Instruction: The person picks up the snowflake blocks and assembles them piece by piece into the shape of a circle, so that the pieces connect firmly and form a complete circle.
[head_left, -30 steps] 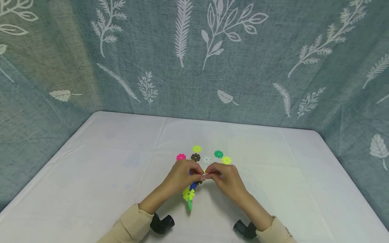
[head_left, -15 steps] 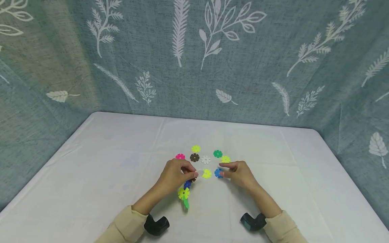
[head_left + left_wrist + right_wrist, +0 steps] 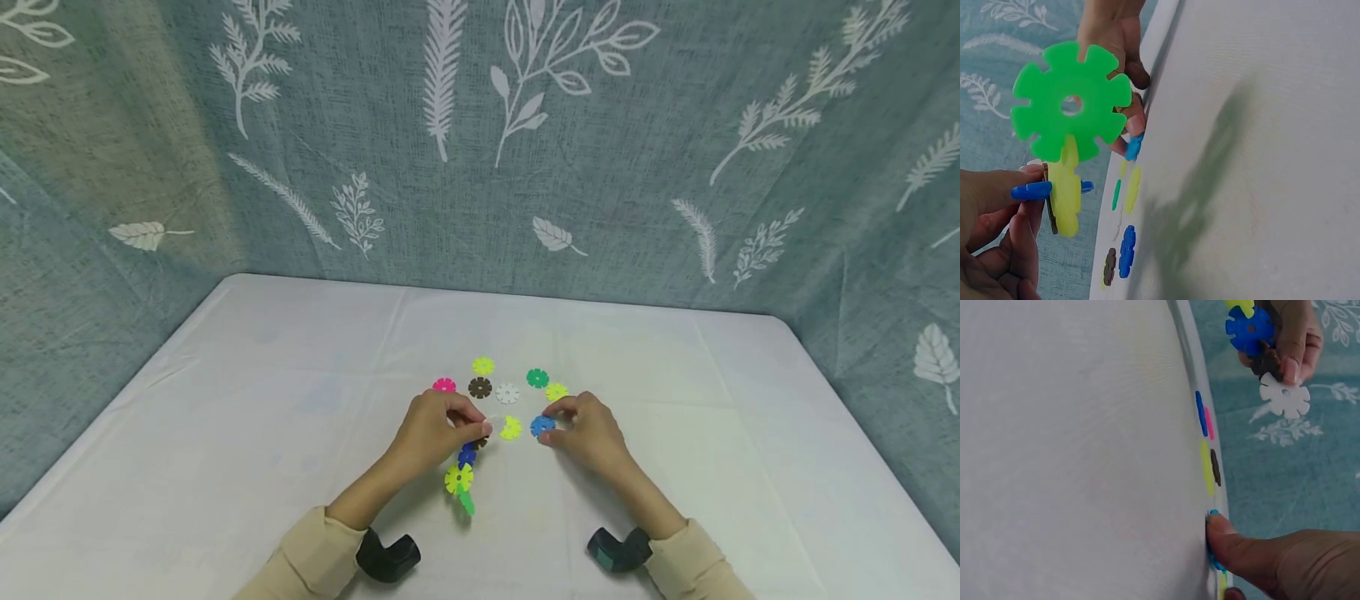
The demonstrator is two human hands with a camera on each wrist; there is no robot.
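My left hand (image 3: 438, 429) pinches the end of a chain of notched plastic discs above the table. Slotted together in it are a green disc (image 3: 1038, 94), a yellow disc (image 3: 1065, 200), a dark blue disc (image 3: 1250, 334), a brown disc (image 3: 1266, 364) and a white disc (image 3: 1291, 403) by the fingertips. The green end hangs toward the front. My right hand (image 3: 592, 437) pinches a light blue notched disc (image 3: 542, 425) between thumb and index finger, at table level. Whether that disc is off the cloth I cannot tell.
Loose discs lie around: yellow (image 3: 511, 428), white (image 3: 507, 393), brown (image 3: 480, 387), pink (image 3: 444, 384), green (image 3: 537, 377), plus other yellow ones. A dark blue disc (image 3: 1127, 251) is hidden from the head view. A patterned curtain (image 3: 420, 208) hangs behind the white-covered table (image 3: 300, 350).
My hands have parted; the right let go near the chain's white disc, moved right, and took hold of the light blue disc. The left hand has shifted slightly left, still holding the chain.
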